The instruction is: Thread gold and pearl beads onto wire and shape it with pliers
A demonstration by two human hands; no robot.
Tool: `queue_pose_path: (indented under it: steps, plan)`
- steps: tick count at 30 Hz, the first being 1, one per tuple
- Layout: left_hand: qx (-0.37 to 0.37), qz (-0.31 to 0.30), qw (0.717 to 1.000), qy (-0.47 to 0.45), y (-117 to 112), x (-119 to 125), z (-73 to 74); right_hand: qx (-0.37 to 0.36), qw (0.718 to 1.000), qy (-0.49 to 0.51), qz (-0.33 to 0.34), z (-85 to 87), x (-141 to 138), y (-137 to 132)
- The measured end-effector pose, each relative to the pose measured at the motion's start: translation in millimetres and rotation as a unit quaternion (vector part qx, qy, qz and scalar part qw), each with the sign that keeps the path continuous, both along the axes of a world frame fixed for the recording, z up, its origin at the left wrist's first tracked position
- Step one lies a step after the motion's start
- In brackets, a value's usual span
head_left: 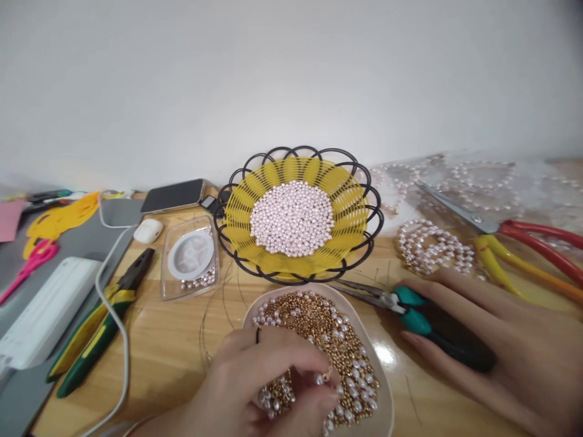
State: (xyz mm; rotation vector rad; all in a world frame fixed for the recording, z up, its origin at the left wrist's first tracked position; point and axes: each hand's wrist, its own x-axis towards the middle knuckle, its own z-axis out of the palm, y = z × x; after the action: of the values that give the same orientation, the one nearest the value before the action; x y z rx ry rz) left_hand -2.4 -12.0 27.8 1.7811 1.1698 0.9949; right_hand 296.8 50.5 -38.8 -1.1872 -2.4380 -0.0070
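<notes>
two hands are working: left hand (259, 370) pinching a beaded bit (327, 374) above the tray (387, 397), right hand (505, 328) clasping pliers (416, 317), a strip of tabletop (399, 373) separating tray edge from that hand.

1. The left hand (255, 370) comes in from the bottom edge, its back mostly turned up.
2. Its index finger curls forward and down, the tip meeting the thumb in a close pinch.
3. The right hand (510, 325) enters from the lower right, back upward and slightly blurred.
4. Its index finger and thumb point leftward, well parted.
5. Both hands are bare, apart from each other.
</notes>
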Motion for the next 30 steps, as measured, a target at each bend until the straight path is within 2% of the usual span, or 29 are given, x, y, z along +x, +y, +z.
queue_pose_path:
  steps: [3, 10, 17, 30]
  plan:
    - [0.034, 0.008, 0.999, 0.012, -1, 0, -0.4, 0.039, 0.998, -0.042, 0.020, 8.4, -9, 5]
    - [0.073, 0.044, 0.996, 0.023, 0, 4, 1.1, 0.047, 0.997, -0.062, 0.002, 11.1, -14, 2]
    - [0.035, 0.004, 0.999, 0.009, 3, 4, 9.5, 0.020, 0.998, -0.051, -0.010, 10.6, -15, 1]
    - [0.077, -0.017, 0.997, 0.008, -1, 0, 9.2, 0.015, 0.999, -0.042, 0.001, 11.4, -15, 1]
